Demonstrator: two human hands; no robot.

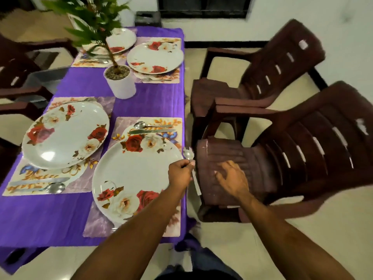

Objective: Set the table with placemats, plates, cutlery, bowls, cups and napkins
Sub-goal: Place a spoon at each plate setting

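My left hand [180, 173] grips a metal fork [189, 155] at the right rim of the near floral plate [133, 178], tines pointing up past the table's right edge. That plate lies on a placemat [129, 123] with a spoon [141, 125] and a knife [151, 131] at its far side. My right hand [232, 178] hovers with loose fingers over the seat of the near brown chair [282, 154], holding nothing. Three other placemats carry floral plates: near left [64, 134], far right [154, 57], far left [121, 40].
A potted green plant in a white pot [120, 82] stands mid-table on the purple tablecloth [157, 100]. A second brown chair [272, 63] stands behind the near one. Dark chairs [12, 75] line the left side. Cream floor lies on the right.
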